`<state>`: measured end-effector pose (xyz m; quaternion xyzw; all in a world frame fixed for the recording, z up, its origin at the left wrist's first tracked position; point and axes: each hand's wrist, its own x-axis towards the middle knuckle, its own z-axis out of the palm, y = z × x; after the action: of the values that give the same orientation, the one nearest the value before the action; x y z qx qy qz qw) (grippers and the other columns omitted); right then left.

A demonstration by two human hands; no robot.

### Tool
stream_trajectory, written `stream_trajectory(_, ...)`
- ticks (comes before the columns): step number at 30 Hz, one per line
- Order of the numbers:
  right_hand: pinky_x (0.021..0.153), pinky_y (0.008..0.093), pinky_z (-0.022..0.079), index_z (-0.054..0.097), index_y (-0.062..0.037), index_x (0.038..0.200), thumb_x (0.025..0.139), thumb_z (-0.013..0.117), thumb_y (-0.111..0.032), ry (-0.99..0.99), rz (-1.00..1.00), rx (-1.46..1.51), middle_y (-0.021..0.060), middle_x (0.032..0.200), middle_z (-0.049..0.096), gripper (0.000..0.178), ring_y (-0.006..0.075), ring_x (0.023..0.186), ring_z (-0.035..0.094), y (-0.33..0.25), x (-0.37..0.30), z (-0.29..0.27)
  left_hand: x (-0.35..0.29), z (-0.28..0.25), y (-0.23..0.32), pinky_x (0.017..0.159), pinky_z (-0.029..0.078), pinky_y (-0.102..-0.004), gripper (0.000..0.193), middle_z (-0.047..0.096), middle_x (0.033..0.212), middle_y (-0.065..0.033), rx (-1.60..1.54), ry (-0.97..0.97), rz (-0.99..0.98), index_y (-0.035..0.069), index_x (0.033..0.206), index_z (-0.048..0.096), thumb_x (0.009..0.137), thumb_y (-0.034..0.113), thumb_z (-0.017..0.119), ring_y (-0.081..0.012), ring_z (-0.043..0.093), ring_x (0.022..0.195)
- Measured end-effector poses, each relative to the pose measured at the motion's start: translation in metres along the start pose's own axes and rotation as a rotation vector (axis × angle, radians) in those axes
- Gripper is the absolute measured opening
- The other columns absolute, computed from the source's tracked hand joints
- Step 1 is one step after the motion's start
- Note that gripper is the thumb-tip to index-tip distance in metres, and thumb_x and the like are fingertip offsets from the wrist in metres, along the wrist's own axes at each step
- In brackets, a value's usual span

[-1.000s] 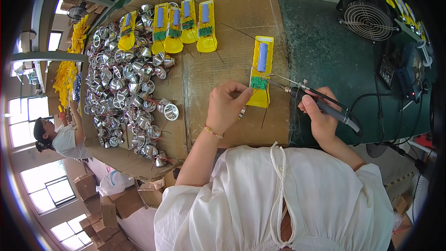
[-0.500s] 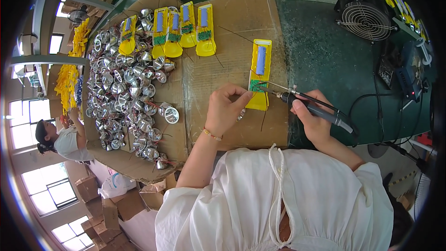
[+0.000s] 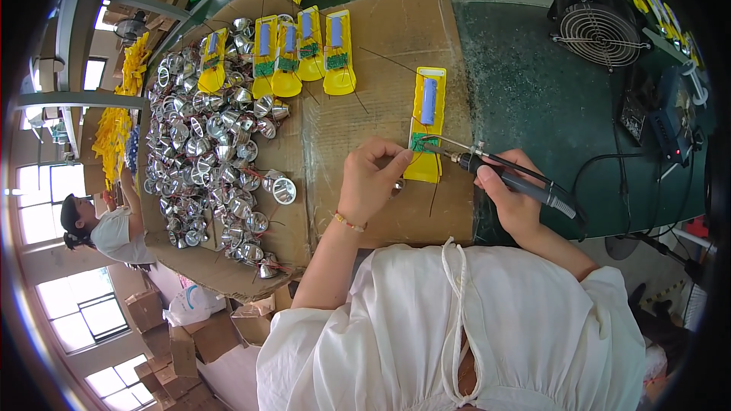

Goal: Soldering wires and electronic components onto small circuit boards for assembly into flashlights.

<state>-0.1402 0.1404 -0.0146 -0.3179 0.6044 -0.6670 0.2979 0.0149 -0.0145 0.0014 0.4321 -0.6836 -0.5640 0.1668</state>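
A narrow yellow plastic casing [image 3: 432, 173], open-faced, lies slightly right of centre in the frame, its long side running up and down. Its upper half holds a blue cylindrical cell [image 3: 429, 103]; below that sits a small green circuit board [image 3: 418, 141], and the rounded lower end is plain, glossy yellow. Thin dark wires stick out from it.

From the right, the right hand [image 3: 518, 191] is closed around the dark grey handle of a soldering iron [image 3: 527, 185], whose metal tip and a thin curved tube reach the board; whether they touch it cannot be told. The left hand [image 3: 373, 180] has thumb and forefinger pinched together at the board's left edge; what lies between them is too small to tell. A shiny reflector [image 3: 397, 186] shows just beside that hand.

Beneath is brown cardboard [image 3: 373, 118]. Similar yellow casings [image 3: 339, 82] and heaped silver reflectors [image 3: 205, 144] fill the upper left; a black fan [image 3: 600, 34] stands at upper right.
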Motion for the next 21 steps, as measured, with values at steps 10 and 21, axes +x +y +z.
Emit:
stream_trajectory(10, 0.060, 0.0226, 0.049, 0.054, 0.0015, 0.089, 0.083, 0.063, -0.009, 0.010, 0.012, 0.020, 0.0077, 0.075, 0.061, 0.015, 0.0109, 0.066, 0.059, 0.0013, -0.0013, -0.0026, -0.0026, 0.0008, -0.0001, 0.059, 0.042, -0.0190, 0.009, 0.057, 0.080, 0.0000, -0.034, -0.005, 0.043, -0.001, 0.081, 0.062, 0.081, 0.007, 0.066, -0.0048, 0.051, 0.068)
stream_trajectory(21, 0.060, 0.0224, 0.048, 0.055, 0.0018, 0.089, 0.083, 0.063, -0.009, -0.011, 0.028, 0.016, 0.0075, 0.074, 0.061, 0.015, 0.0104, 0.066, 0.059, 0.0026, -0.0017, -0.0017, -0.0015, 0.0037, -0.0046, 0.039, 0.040, -0.0220, 0.014, 0.054, 0.078, -0.0043, 0.013, 0.025, 0.064, -0.003, 0.078, 0.062, 0.081, 0.011, 0.065, -0.0074, 0.052, 0.053)
